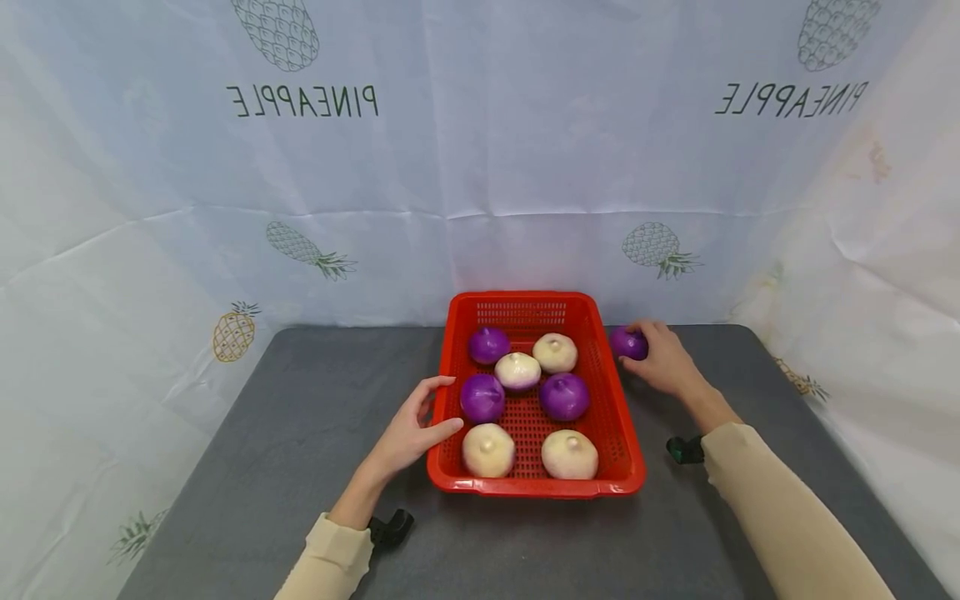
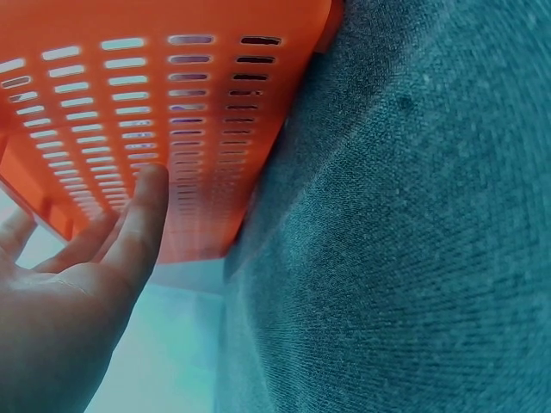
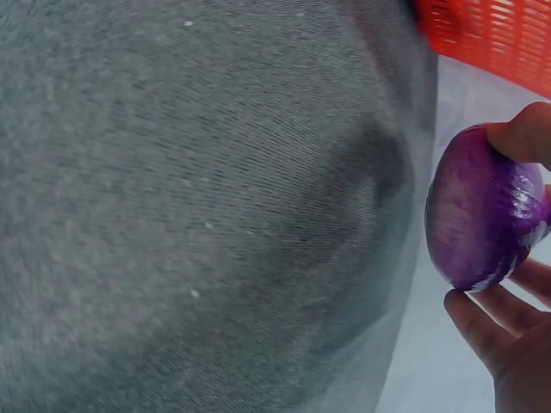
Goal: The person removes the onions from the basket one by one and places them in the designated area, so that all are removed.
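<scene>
Red basket (image 1: pixel 536 487): three purple bulbs (image 1: pixel 482 398), four cream bulbs (image 1: pixel 517 372). Two o'clock: right hand (image 1: pixel 662 358) gripping one glossy purple bulb (image 1: pixel 624 342). Nine o'clock: left hand (image 1: pixel 407 432), loosely spread, holding nothing.

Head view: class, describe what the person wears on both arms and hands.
The left sleeve and right sleeve are cream, ending before the hands. Beside each is a small black device, the right one showing some green. The left hand and right hand wear no gloves.
</scene>
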Action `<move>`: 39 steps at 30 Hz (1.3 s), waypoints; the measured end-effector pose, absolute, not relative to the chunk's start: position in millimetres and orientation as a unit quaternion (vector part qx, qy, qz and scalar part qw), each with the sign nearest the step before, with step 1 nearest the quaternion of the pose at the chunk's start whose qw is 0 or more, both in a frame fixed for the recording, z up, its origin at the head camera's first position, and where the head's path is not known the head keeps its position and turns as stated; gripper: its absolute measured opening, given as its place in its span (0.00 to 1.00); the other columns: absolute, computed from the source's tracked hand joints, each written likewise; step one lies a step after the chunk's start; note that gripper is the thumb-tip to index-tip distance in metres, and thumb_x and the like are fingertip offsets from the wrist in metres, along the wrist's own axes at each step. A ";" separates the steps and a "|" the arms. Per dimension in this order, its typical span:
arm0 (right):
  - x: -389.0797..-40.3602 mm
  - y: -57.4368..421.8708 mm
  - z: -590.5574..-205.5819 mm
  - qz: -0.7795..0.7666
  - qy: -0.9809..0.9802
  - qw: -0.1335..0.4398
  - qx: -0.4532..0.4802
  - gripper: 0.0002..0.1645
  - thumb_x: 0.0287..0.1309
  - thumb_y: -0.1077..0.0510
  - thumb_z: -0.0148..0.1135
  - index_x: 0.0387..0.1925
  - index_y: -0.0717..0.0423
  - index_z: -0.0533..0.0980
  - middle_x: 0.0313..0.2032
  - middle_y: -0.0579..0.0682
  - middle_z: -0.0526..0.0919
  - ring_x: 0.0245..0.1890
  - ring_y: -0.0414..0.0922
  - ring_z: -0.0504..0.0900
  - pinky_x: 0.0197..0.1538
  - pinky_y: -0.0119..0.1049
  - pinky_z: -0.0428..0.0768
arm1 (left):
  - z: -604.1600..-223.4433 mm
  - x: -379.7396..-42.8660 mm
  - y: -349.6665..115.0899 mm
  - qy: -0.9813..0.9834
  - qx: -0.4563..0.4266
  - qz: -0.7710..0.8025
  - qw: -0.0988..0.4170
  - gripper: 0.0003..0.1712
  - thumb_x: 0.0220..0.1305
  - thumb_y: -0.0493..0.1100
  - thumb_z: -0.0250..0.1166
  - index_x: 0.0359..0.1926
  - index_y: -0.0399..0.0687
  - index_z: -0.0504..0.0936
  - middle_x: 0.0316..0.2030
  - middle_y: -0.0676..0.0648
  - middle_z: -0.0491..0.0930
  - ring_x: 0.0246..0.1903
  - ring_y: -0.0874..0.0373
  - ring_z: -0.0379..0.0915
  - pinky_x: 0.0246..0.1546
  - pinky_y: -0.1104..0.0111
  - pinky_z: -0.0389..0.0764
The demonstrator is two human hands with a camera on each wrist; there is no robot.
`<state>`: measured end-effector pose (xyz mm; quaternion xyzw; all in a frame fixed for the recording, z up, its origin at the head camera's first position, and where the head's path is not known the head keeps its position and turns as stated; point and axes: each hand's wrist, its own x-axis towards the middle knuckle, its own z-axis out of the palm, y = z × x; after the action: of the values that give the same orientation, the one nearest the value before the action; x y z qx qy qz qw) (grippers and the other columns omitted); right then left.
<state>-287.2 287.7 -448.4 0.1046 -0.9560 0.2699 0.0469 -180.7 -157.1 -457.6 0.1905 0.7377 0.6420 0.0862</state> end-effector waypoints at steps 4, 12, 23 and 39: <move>-287.7 287.0 -453.6 0.269 -0.957 0.043 0.102 0.34 0.62 0.52 0.67 0.63 0.63 0.67 0.61 0.71 0.66 0.58 0.69 0.66 0.56 0.69 0.74 | -457.0 -180.5 -157.1 0.736 0.191 0.644 0.087 0.40 0.66 0.43 0.69 0.73 0.41 0.60 0.65 0.33 0.68 0.59 0.32 0.70 0.46 0.56 0.86; -283.7 282.7 -457.8 0.259 -0.961 0.027 0.089 0.36 0.62 0.52 0.67 0.66 0.63 0.65 0.62 0.72 0.64 0.59 0.70 0.65 0.58 0.70 0.73 | -457.5 -179.6 -156.6 0.740 0.189 0.640 0.085 0.39 0.65 0.43 0.69 0.72 0.42 0.61 0.65 0.33 0.68 0.58 0.35 0.72 0.46 0.54 0.86; -282.6 281.9 -453.7 0.234 -0.968 0.014 0.086 0.39 0.62 0.50 0.67 0.68 0.62 0.64 0.63 0.72 0.64 0.60 0.71 0.64 0.57 0.71 0.74 | -457.3 -179.3 -156.2 0.742 0.184 0.639 0.086 0.40 0.66 0.42 0.69 0.73 0.41 0.60 0.65 0.33 0.68 0.58 0.36 0.72 0.47 0.55 0.86; -276.9 285.6 -439.5 0.226 -0.970 0.014 0.087 0.40 0.62 0.46 0.67 0.68 0.61 0.65 0.65 0.70 0.65 0.64 0.69 0.62 0.59 0.73 0.70 | -458.4 -179.7 -156.8 0.745 0.181 0.636 0.083 0.39 0.66 0.43 0.69 0.73 0.43 0.61 0.65 0.34 0.67 0.59 0.36 0.71 0.46 0.57 0.86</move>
<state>-276.9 285.6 -439.5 0.0873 -0.9700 0.2264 0.0142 -179.7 -156.8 -458.4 0.1807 0.7453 0.6364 0.0830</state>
